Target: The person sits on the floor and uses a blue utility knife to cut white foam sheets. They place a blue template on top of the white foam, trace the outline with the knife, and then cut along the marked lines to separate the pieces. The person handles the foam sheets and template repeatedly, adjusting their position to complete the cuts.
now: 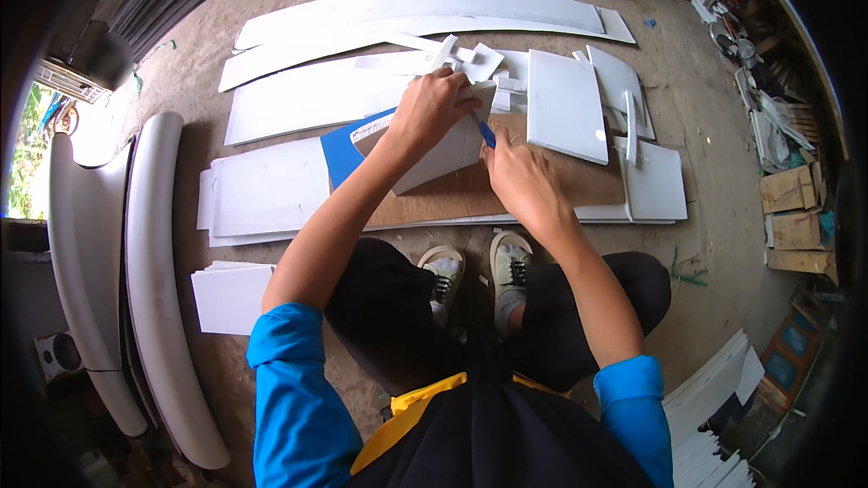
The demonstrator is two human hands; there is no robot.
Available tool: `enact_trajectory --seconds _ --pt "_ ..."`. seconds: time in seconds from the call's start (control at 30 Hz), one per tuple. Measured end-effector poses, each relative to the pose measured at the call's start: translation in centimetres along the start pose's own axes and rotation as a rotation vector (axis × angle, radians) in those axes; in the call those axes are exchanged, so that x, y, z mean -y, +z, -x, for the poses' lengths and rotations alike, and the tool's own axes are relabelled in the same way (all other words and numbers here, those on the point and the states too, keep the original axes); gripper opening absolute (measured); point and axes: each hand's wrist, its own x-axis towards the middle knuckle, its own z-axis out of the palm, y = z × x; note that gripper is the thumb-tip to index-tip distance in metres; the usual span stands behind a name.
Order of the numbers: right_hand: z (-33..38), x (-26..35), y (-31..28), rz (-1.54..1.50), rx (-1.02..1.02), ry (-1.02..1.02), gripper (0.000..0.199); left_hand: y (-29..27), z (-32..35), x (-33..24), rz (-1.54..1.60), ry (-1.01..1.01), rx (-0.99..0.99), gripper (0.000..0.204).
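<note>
Above the brown board [583, 183], my left grip [434, 108] holds a white panel [443, 159], my right grip [527, 183] a blue cutter [487, 134]; offcuts [485, 61] lie beyond (this piece looks unfinished).

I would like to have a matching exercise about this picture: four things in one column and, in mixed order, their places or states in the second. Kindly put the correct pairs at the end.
Column 1
1. Right hand
2. Left hand
3. Brown board
4. Sneakers

Column 2
A. lying on top of white sheets
B. on the floor, between the knees
C. closed on a blue-handled tool
D. holding the upper end of a white panel

Pairs: 1-C, 2-D, 3-A, 4-B
</note>
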Motion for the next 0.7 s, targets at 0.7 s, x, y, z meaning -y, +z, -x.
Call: enact_trajectory --seconds 0.7 --pt "-2.0 -1.0 2.6 0.019 0.002 0.007 0.022 0.9 0.5 -1.5 -0.149 -0.004 0.106 0.032"
